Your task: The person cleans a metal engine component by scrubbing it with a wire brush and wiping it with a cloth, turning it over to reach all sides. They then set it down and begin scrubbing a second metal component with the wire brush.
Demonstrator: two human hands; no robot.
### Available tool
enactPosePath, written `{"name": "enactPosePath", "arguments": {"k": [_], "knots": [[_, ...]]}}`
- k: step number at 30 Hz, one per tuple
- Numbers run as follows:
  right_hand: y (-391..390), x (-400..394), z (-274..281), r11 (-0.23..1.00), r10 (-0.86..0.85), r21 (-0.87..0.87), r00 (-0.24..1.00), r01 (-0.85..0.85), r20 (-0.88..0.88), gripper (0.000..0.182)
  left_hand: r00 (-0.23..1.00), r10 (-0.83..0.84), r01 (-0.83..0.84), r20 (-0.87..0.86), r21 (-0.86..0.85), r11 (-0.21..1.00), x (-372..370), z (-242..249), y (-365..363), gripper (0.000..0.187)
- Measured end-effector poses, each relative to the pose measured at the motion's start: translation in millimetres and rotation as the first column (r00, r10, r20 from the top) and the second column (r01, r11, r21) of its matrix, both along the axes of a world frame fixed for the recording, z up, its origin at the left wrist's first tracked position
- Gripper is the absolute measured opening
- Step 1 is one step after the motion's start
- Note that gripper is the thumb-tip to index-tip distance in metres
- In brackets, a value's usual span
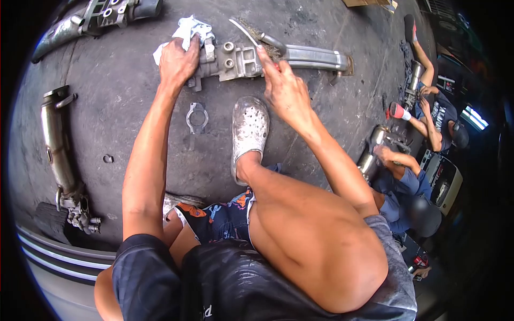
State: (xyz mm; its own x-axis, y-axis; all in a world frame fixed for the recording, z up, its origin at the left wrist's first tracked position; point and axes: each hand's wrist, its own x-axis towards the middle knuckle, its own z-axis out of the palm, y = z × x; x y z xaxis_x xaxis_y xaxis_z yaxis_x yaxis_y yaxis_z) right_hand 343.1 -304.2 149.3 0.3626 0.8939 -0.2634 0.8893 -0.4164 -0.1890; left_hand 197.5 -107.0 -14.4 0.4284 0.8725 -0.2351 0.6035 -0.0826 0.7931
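Note:
My left hand (179, 63) is closed on a crumpled white rag (188, 28) at the left end of a grey metal engine part. That part has a cast housing (235, 63) with bolt holes and a long silver body (316, 56) running to the right. My right hand (288, 92) grips a brush (244, 31) with a pale curved back and brownish bristles, its index finger stretched along it. The brush lies across the top of the engine part, and a bit of red shows under the fingers. A flat metal ring bracket (189, 121) lies on the floor between my forearms.
My shoe (250, 131) stands just below the engine part. Another metal pipe assembly (55, 144) lies at left, near a small ring (108, 159); one more (107, 18) is at top left. Two people (409, 198) sit at right with similar parts. Cardboard (369, 2) lies far back.

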Motion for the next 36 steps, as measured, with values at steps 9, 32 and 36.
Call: {"name": "enactPosePath", "arguments": {"k": [9, 32, 36], "knots": [[-52.6, -6.4, -10.6, 0.982, 0.017, 0.186, 0.997, -0.002, -0.075, 0.058, 1.0, -0.015, 0.013, 0.026, 0.05, 0.999, -2.2, 2.4, -4.8, 0.05], [-111.5, -30.3, 38.3, 0.993, -0.115, -0.064, 0.939, 0.1, -0.324, 0.053, 0.999, 0.013, -0.013, -0.051, -0.008, 1.0, -1.5, -4.5, 0.8, 0.061], [-140.3, -37.0, 53.0, 0.994, -0.109, -0.022, 0.89, 0.111, -0.443, 0.053, 0.999, 0.003, -0.003, -0.054, -0.009, 1.0, -0.6, -2.0, 1.1, 0.065]]}}
